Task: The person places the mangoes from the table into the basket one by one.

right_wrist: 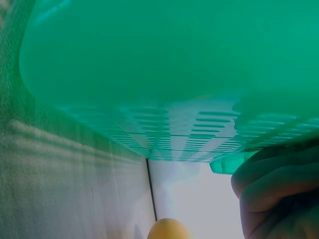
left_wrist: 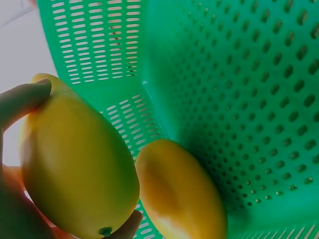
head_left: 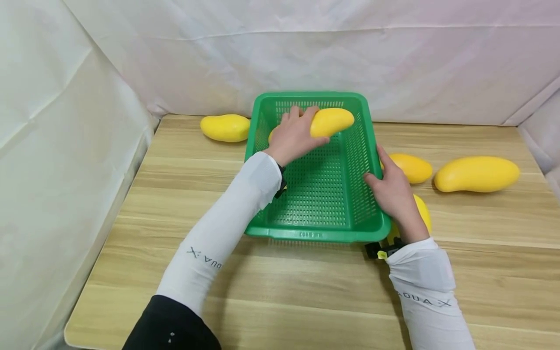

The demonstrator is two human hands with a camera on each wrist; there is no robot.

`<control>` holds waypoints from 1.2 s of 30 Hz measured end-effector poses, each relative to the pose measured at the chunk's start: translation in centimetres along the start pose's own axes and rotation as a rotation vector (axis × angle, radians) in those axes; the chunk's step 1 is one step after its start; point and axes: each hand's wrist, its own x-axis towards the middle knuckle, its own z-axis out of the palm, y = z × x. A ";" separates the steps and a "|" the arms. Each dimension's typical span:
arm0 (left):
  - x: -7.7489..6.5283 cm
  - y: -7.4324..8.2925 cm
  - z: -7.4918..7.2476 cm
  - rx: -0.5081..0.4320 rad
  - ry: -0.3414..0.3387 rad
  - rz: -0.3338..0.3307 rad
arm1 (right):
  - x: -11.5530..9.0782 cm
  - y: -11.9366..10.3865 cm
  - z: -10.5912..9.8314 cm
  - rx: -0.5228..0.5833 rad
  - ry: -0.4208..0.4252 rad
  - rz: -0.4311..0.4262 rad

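Note:
My left hand (head_left: 294, 140) grips a yellow mango (head_left: 333, 121) inside the upper part of a green plastic basket (head_left: 306, 236). In the left wrist view, thumb and fingers wrap this mango (left_wrist: 79, 159), and a second mango (left_wrist: 179, 194) lies beside it against the basket's perforated wall. A bit of yellow also shows left of that hand in the head view. My right hand (head_left: 393, 192) holds the basket's right rim, thumb on the inner side and fingers outside. From the right wrist, curled fingers (right_wrist: 279, 184) show beside the basket's outer wall (right_wrist: 149, 59).
On the wooden table (head_left: 284, 301), one mango (head_left: 225, 128) lies left of the basket. To the right are a mango (head_left: 411, 167) by my right hand, a larger one (head_left: 477, 174) farther out, and another (head_left: 422, 214) partly behind my wrist. A white cloth wall (head_left: 306, 58) stands behind.

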 end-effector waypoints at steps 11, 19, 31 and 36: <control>0.6 -0.2 1.1 0.126 -0.020 0.001 | 0.1 0.0 0.2 0.003 -0.006 -0.002; 0.8 0.2 2.2 0.239 -0.037 0.000 | 0.1 0.0 0.2 0.001 -0.009 0.006; 0.9 0.7 3.2 0.327 -0.038 0.025 | -0.1 -0.1 0.1 0.004 -0.004 0.009; 0.9 0.9 3.4 0.346 -0.053 0.030 | -0.2 -0.2 -0.1 0.006 -0.008 0.015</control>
